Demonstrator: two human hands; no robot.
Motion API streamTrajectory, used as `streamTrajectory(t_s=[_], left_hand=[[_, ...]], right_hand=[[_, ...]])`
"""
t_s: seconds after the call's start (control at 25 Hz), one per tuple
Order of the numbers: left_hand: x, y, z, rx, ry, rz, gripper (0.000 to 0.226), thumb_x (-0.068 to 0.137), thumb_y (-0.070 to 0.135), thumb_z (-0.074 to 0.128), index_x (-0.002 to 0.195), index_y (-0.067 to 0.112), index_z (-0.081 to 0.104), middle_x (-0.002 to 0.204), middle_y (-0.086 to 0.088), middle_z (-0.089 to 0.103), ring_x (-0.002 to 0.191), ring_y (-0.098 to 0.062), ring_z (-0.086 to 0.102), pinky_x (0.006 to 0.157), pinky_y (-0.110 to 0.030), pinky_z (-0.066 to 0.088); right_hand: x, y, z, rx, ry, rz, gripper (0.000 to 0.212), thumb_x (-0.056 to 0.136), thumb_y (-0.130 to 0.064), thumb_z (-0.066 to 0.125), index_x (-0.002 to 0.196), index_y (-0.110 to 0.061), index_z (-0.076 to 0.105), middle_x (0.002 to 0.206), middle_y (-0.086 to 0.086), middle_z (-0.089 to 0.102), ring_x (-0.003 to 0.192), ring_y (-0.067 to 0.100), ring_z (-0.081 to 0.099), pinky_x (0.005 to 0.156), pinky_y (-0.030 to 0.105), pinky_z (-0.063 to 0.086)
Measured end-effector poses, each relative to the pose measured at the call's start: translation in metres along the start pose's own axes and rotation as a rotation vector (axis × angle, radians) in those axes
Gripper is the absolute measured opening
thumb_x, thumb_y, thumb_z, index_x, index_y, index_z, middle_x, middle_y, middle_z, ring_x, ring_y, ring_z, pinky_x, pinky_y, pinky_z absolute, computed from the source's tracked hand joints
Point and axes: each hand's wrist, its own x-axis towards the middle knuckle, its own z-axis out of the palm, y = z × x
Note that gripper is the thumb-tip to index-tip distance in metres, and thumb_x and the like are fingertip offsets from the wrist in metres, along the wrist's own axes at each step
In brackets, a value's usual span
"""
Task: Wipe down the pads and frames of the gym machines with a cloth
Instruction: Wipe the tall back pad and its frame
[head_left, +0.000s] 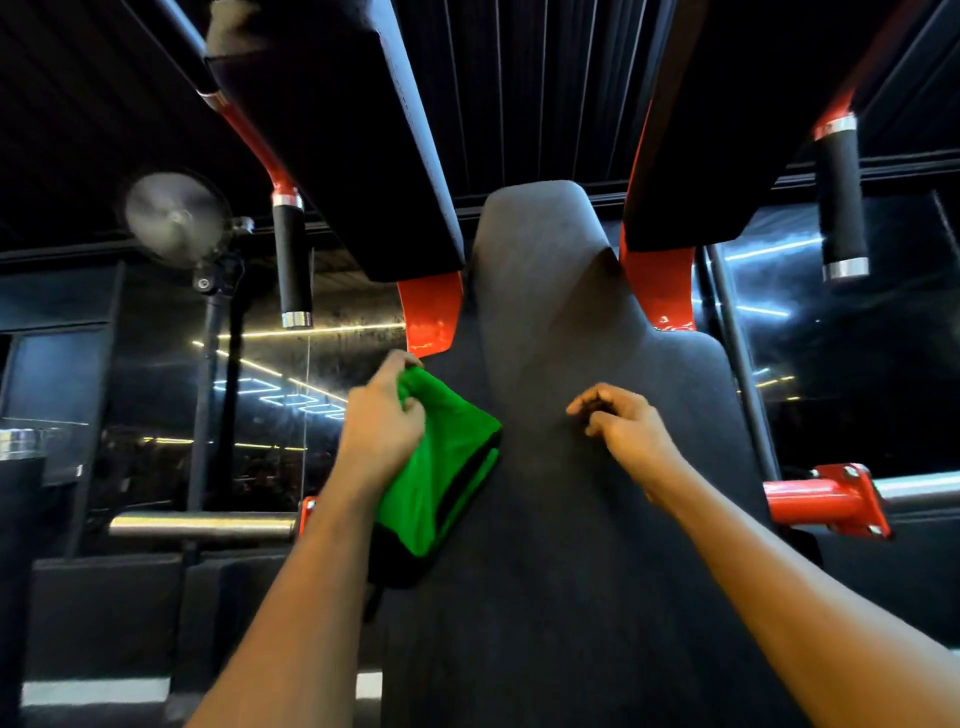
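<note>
Green cloth (441, 467) bunched in your left grip (382, 421), at the left edge of the back pad (545, 312).
Your fingers and thumb pinch the cloth's upper end, and the rest hangs down along the pad's side, dark-edged at the bottom. Your right grip (621, 426) is near the pad's middle, loosely curled and holding nothing; you cannot tell if it touches. Above hang two black shoulder pads (337, 130) on a red frame (431, 312), and a fan (174, 218) stands at left.
</note>
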Motion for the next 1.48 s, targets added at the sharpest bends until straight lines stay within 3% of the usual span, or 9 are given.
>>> streamTrajectory(t_s=[0.12,0.2,0.28,0.52,0.72,0.96,1.24,1.36,1.48], left_hand=[[0.042,-0.008,-0.007,0.22,0.34,-0.222,0.039,0.094,0.003,0.052,0.132,0.005,0.046,0.108,-0.03,0.065,0.104,-0.048,0.061,0.088,-0.049,0.048],[0.076,-0.014,0.001,0.346,0.478,-0.3,0.034,0.101,0.006,0.045,0.135,0.0,0.042,0.116,-0.027,0.063,0.11,-0.048,0.06,0.088,-0.053,0.048],[0.106,-0.018,0.019,0.431,0.476,-0.255,0.029,0.105,0.009,0.04,0.132,0.0,0.043,0.116,-0.023,0.065,0.109,-0.044,0.063,0.085,-0.051,0.05],[0.125,-0.018,0.088,0.45,0.037,0.075,0.042,0.099,0.032,0.054,0.128,0.003,0.046,0.122,-0.023,0.061,0.116,-0.044,0.055,0.093,-0.05,0.044],[0.13,-0.067,0.089,0.293,-0.239,-0.018,0.056,0.093,0.062,0.049,0.141,0.039,0.033,0.136,-0.014,0.04,0.131,-0.042,0.04,0.11,-0.059,0.034],[0.123,-0.046,0.103,0.368,-0.081,0.128,0.046,0.105,0.041,0.037,0.147,0.021,0.033,0.134,-0.022,0.057,0.118,-0.045,0.056,0.099,-0.052,0.043],[0.105,-0.079,0.094,0.192,-0.055,-0.006,0.046,0.104,0.05,0.034,0.147,0.035,0.04,0.146,-0.004,0.052,0.133,-0.031,0.049,0.104,-0.046,0.039],[0.116,-0.063,0.091,0.281,-0.094,-0.053,0.041,0.106,0.042,0.034,0.142,0.027,0.044,0.139,-0.014,0.056,0.127,-0.038,0.052,0.099,-0.046,0.04],[0.132,-0.033,0.1,0.341,-0.095,0.092,0.028,0.106,0.03,0.037,0.122,0.013,0.053,0.119,-0.025,0.063,0.113,-0.045,0.057,0.087,-0.046,0.041]], right_hand=[[0.01,0.018,0.001,-0.49,0.006,-0.117,0.05,0.089,-0.016,0.066,0.133,-0.037,0.058,0.155,-0.011,0.04,0.15,0.013,0.023,0.123,0.04,0.016],[0.007,0.039,0.006,-0.718,-0.024,-0.183,0.067,0.094,-0.032,0.062,0.153,-0.039,0.032,0.168,-0.013,0.008,0.154,0.008,-0.007,0.125,0.038,-0.004],[0.001,0.057,0.013,-0.811,0.008,-0.273,0.071,0.098,-0.042,0.051,0.159,-0.039,0.015,0.168,-0.014,-0.008,0.152,0.005,-0.02,0.124,0.037,-0.012],[0.0,0.079,0.028,-0.996,0.229,-0.388,0.07,0.095,-0.048,0.031,0.161,-0.03,0.016,0.17,-0.004,0.004,0.156,0.016,-0.005,0.126,0.047,0.005],[-0.001,0.081,0.031,-1.03,0.26,-0.395,0.069,0.096,-0.046,0.031,0.161,-0.027,0.019,0.17,-0.002,0.007,0.156,0.019,0.0,0.126,0.048,0.006],[-0.003,0.083,0.034,-1.059,0.287,-0.388,0.069,0.097,-0.046,0.027,0.162,-0.025,0.015,0.17,0.001,0.005,0.157,0.021,-0.001,0.125,0.05,0.008],[-0.003,0.083,0.034,-1.079,0.281,-0.381,0.069,0.098,-0.047,0.025,0.162,-0.025,0.011,0.17,0.0,0.002,0.156,0.021,-0.004,0.126,0.05,0.005],[-0.004,0.083,0.035,-1.08,0.286,-0.374,0.069,0.098,-0.046,0.025,0.162,-0.025,0.012,0.17,0.001,0.003,0.156,0.022,-0.003,0.126,0.05,0.007],[-0.004,0.084,0.035,-1.078,0.302,-0.383,0.069,0.098,-0.046,0.026,0.162,-0.024,0.013,0.17,0.001,0.004,0.156,0.022,-0.002,0.125,0.05,0.007]])
